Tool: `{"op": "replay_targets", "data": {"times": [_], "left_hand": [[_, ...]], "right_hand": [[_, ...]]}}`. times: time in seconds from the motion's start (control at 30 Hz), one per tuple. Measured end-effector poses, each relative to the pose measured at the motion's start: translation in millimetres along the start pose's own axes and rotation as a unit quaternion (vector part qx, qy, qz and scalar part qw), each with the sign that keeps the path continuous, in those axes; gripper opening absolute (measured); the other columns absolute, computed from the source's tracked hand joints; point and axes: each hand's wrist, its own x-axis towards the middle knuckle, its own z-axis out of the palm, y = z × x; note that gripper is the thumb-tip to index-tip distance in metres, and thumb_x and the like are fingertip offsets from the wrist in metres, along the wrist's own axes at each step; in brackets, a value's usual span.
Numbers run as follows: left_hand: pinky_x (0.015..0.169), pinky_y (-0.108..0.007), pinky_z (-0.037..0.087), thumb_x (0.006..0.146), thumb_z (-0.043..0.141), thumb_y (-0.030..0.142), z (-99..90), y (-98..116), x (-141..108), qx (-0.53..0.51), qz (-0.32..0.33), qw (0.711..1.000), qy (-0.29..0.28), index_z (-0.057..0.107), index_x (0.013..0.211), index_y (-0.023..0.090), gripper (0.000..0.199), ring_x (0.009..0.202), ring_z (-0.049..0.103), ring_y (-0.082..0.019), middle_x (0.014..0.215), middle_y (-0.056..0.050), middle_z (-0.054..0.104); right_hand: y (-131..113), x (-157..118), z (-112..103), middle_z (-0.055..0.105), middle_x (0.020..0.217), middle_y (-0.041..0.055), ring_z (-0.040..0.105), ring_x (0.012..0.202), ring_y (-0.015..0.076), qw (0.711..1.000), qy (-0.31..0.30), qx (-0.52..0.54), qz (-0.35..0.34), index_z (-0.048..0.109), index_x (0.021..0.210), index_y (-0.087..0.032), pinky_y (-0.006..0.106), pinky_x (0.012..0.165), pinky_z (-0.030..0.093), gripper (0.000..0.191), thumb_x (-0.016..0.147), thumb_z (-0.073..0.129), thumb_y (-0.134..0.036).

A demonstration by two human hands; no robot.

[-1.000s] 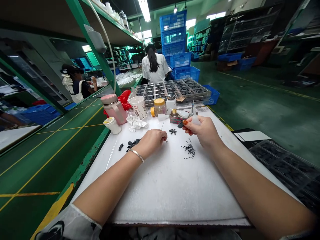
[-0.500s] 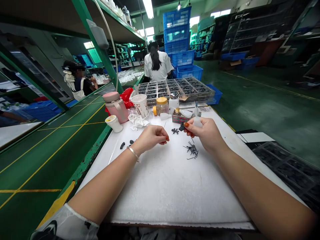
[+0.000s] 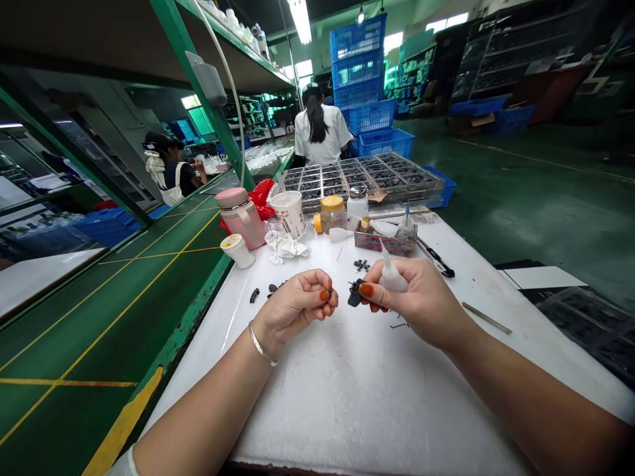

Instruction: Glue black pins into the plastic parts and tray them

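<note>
Between the fingertips of my right hand (image 3: 414, 291) is a small black part (image 3: 355, 292), and the same hand holds a white squeeze bottle (image 3: 391, 274) with its thin nozzle pointing up. My left hand (image 3: 302, 301) is pinched closed just left of the black part; what it grips is too small to make out. Behind the hands lies a little pile of dark ring-like pieces (image 3: 362, 265). Thin black pins (image 3: 399, 324) are partly hidden below my right hand. Curved black pieces (image 3: 254, 295) rest on the white tabletop (image 3: 317, 396) to the left.
A pink flask (image 3: 241, 218), a paper cup (image 3: 288, 213), crumpled tissue (image 3: 285, 246), a yellow-lidded jar (image 3: 333, 213) and a small box (image 3: 384, 242) line the back. A cutter (image 3: 436, 256) and metal strip (image 3: 486, 318) lie right. Beyond, a person (image 3: 320, 132) sits facing away.
Both hands have come nearer the front of the table, with the black part and bottle still in my right hand. My left hand has turned so its fingertips show. The view has shifted slightly.
</note>
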Motion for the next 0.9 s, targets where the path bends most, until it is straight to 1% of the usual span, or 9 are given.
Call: {"op": "replay_targets", "data": {"times": [0.07, 0.13, 0.2, 0.27, 0.4, 0.53, 0.67, 0.77, 0.9], "left_hand": [[0.048, -0.009, 0.045, 0.073, 0.079, 0.020, -1.8, 0.0, -0.1, -0.004, 0.001, 1.000, -0.002, 0.058, 0.079, 0.014, 0.023, 0.057, 0.059, -0.007, 0.069, -0.003, 0.062], [0.050, -0.010, 0.047, 0.070, 0.081, 0.020, -4.2, -0.6, 0.3, -0.005, 0.009, 1.000, -0.006, 0.057, 0.076, 0.013, 0.026, 0.059, 0.060, -0.008, 0.072, -0.002, 0.061], [0.053, -0.013, 0.050, 0.068, 0.083, 0.020, -6.3, -1.7, 0.8, -0.009, 0.021, 1.000, -0.021, 0.056, 0.073, 0.013, 0.028, 0.062, 0.061, -0.008, 0.076, -0.001, 0.059], [0.056, -0.016, 0.053, 0.069, 0.082, 0.020, -7.5, -3.0, 0.9, -0.011, 0.027, 0.999, -0.043, 0.055, 0.070, 0.012, 0.028, 0.063, 0.061, -0.009, 0.078, -0.001, 0.056], [0.058, -0.024, 0.055, 0.069, 0.081, 0.024, -8.1, -5.2, 0.4, 0.004, 0.015, 0.998, -0.061, 0.053, 0.067, 0.013, 0.031, 0.068, 0.061, -0.014, 0.074, -0.001, 0.052], [0.059, -0.025, 0.054, 0.068, 0.083, 0.029, -10.3, -7.3, 0.1, 0.018, 0.002, 0.997, -0.069, 0.052, 0.066, 0.013, 0.034, 0.062, 0.059, -0.013, 0.069, 0.000, 0.052], [0.060, -0.025, 0.053, 0.069, 0.082, 0.028, -13.7, -9.4, 0.3, 0.008, -0.003, 0.996, -0.084, 0.054, 0.067, 0.012, 0.033, 0.061, 0.060, -0.013, 0.068, 0.000, 0.053], [0.061, -0.026, 0.054, 0.071, 0.081, 0.026, -14.4, -10.1, 0.6, -0.002, -0.004, 0.996, -0.094, 0.056, 0.068, 0.012, 0.029, 0.062, 0.062, -0.015, 0.068, 0.000, 0.054], [0.061, -0.029, 0.054, 0.070, 0.081, 0.026, -12.8, -9.9, 0.6, 0.004, -0.008, 0.996, -0.089, 0.055, 0.067, 0.012, 0.029, 0.063, 0.063, -0.017, 0.067, 0.000, 0.055]], "right_hand": [[-0.8, -1.6, 2.5, 0.063, 0.059, 0.0036, 0.056, 0.053, 0.0139, 1.000, -0.014, 0.002, 0.012, 0.068, 0.066, -0.016, 0.025, 0.049, 0.041, 0.031, 0.071, 0.077, -0.045], [-1.5, -2.8, 4.8, 0.063, 0.058, 0.0032, 0.055, 0.053, 0.0137, 0.999, -0.028, -0.002, 0.024, 0.067, 0.066, -0.015, 0.024, 0.049, 0.040, 0.030, 0.072, 0.075, -0.044], [-2.2, -3.6, 7.0, 0.062, 0.057, 0.0026, 0.054, 0.053, 0.0132, 0.998, -0.043, -0.012, 0.036, 0.066, 0.067, -0.015, 0.024, 0.049, 0.038, 0.029, 0.074, 0.074, -0.042], [-2.7, -4.1, 9.1, 0.062, 0.057, 0.0019, 0.052, 0.054, 0.0126, 0.997, -0.054, -0.026, 0.046, 0.066, 0.067, -0.015, 0.024, 0.050, 0.038, 0.027, 0.075, 0.073, -0.039], [-3.4, -5.9, 12.3, 0.060, 0.057, 0.0010, 0.050, 0.054, 0.0112, 0.995, -0.073, -0.042, 0.052, 0.065, 0.065, -0.014, 0.023, 0.049, 0.035, 0.025, 0.076, 0.071, -0.036], [-5.1, -8.4, 14.5, 0.058, 0.055, 0.0001, 0.045, 0.051, 0.0096, 0.993, -0.087, -0.052, 0.058, 0.065, 0.064, -0.014, 0.023, 0.047, 0.032, 0.022, 0.076, 0.069, -0.032], [-5.0, -9.1, 15.4, 0.059, 0.056, 0.0005, 0.047, 0.052, 0.0101, 0.992, -0.095, -0.058, 0.054, 0.066, 0.066, -0.014, 0.023, 0.048, 0.033, 0.018, 0.077, 0.065, -0.027], [-3.4, -9.1, 15.5, 0.060, 0.057, 0.0011, 0.049, 0.053, 0.0108, 0.992, -0.095, -0.065, 0.048, 0.066, 0.065, -0.014, 0.024, 0.049, 0.034, 0.018, 0.077, 0.066, -0.027], [-4.0, -9.3, 15.9, 0.062, 0.059, 0.0023, 0.051, 0.054, 0.0114, 0.993, -0.103, -0.039, 0.054, 0.065, 0.064, -0.014, 0.024, 0.049, 0.037, 0.018, 0.076, 0.066, -0.027]]}}
